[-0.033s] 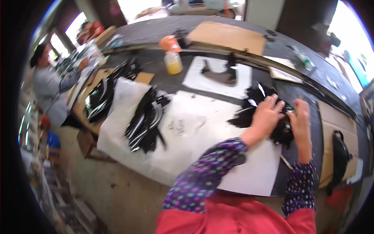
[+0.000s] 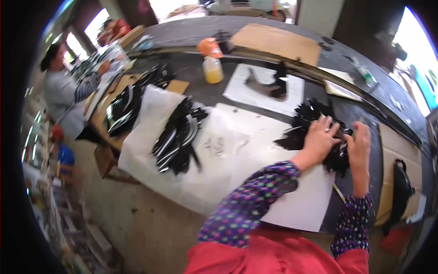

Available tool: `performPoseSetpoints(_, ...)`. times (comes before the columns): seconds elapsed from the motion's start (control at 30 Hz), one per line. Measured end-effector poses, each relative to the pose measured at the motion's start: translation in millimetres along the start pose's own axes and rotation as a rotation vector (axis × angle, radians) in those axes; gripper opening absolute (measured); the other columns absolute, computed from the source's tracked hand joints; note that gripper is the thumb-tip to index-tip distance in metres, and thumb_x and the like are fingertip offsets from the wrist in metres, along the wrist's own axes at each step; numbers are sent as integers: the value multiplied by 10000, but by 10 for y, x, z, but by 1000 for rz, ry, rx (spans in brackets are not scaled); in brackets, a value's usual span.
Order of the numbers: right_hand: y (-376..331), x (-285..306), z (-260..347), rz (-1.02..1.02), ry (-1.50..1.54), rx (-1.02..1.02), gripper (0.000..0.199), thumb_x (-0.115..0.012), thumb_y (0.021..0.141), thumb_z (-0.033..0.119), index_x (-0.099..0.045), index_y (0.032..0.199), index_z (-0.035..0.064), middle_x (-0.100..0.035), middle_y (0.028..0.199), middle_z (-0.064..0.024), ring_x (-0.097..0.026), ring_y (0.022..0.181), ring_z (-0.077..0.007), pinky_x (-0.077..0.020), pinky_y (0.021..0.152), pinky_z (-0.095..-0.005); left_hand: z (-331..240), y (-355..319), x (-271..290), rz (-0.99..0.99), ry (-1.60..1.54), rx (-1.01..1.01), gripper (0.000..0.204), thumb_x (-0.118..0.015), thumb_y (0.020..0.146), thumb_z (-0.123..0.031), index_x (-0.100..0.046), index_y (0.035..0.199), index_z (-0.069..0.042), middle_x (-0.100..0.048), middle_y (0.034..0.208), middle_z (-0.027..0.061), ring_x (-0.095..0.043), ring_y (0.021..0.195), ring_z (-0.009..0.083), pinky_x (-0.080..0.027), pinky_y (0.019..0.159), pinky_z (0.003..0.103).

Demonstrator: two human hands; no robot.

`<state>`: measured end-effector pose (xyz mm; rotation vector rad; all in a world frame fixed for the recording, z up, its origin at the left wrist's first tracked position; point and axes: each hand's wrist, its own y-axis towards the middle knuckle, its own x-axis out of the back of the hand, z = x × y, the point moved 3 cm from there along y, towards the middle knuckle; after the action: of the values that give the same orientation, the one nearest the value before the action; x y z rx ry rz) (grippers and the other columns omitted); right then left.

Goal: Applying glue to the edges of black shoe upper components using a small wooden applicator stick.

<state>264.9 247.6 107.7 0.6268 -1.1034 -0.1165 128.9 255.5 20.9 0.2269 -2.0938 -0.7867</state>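
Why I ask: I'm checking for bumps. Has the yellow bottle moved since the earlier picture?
No: the bottle keeps its place left of the small white paper; both merely shifted right together with the whole picture.

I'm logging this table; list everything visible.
Table: one, dark, centre
Right pile: one, black, beneath hands
Left piles: two, black, left
Sheet: one, white, near edge
Papers: two, pale, beyond sheet
Dark shape: one, black, on paper
Spray bottle: one, orange, beyond sheet
Cardboard: several, brown, far and right
Curved piece: one, black, right cardboard
Bottle: one, greenish, far right
People: two, grey and red tops, left
Clutter: uncountable, mixed, left
Left hand: one, patterned sleeve, on right pile
Right hand: one, patterned sleeve, at right pile
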Motion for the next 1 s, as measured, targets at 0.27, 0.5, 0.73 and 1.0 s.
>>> performPoseSetpoints(0.27,-358,113,825,-207,210,177,132,-535,1039,64,-584,1137,-11,-616,1094,-166,-600,1037,-335,-475,939,-394,230,-150,510,-61,-78,-16,428,-603,966,-356,-623,1336,-142,-516,1458,123,-407,1413,296,-266,1142,492)
performPoseSetpoints(0.5,-551,-418,1851,370,725,261,191,-634,949,4,-588,1135,16,-653,1092,-175,-632,1008,-352,-514,888,-410,1796,-951,2711,-226,462,481,248,-723,849,-152,-680,1091,-121,-671,1130,69,-621,1085,302,-465,888,463)
performPoseSetpoints(0.73,-459,-1658,3413,437,776,749,390,-612,991,264,-514,1274,14,-528,1445,-188,-466,1385,-329,-386,1091,-457,3177,-1765,3575,-121,299,1087,656,-783,806,-501,-624,1283,-80,-643,1284,139,-556,1260,339,-438,1034,515)
performPoseSetpoints(1.0,-646,-2414,3644,362,527,766,493,-577,1005,364,-512,1362,31,-498,1507,-149,-416,1439,-296,-344,1132,-457,3037,-1495,3416,76,347,570,492,-774,835,-230,-629,1247,-4,-608,1230,199,-575,1167,366,-461,1028,417)
